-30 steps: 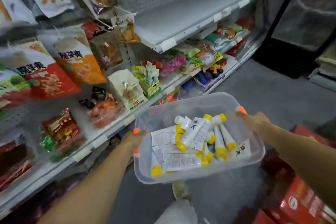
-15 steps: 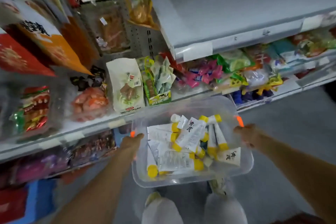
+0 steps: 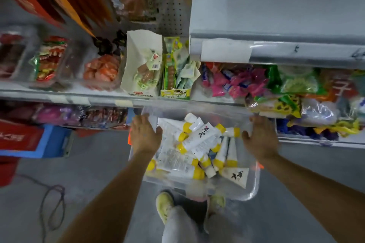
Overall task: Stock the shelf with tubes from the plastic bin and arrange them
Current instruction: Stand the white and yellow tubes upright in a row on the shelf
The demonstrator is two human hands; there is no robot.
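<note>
A clear plastic bin [image 3: 251,189] hangs in front of me above my shoes, its far end close to the lip of the middle shelf. Inside lie several white tubes [image 3: 199,140] with yellow caps and black lettering, piled loosely across one another. My left hand [image 3: 145,136] holds the bin's left rim with the thumb reaching inward. My right hand [image 3: 258,138] holds the right rim the same way. How the fingers wrap the outer wall is hidden. A bare grey upper shelf [image 3: 276,6] with a white label strip juts out at the upper right.
The middle shelf [image 3: 59,92] carries snack packs, a white pouch [image 3: 142,65] and a green box [image 3: 173,77]. Pink and green bags [image 3: 246,83] fill the shelf under the grey one. A red and blue carton [image 3: 29,140] and a cable [image 3: 53,203] lie on the floor at left.
My view has swung to face the shelves and tipped downward. The bin has come closer to the shelf edge and lower, and both hands have slid forward along its rims.
</note>
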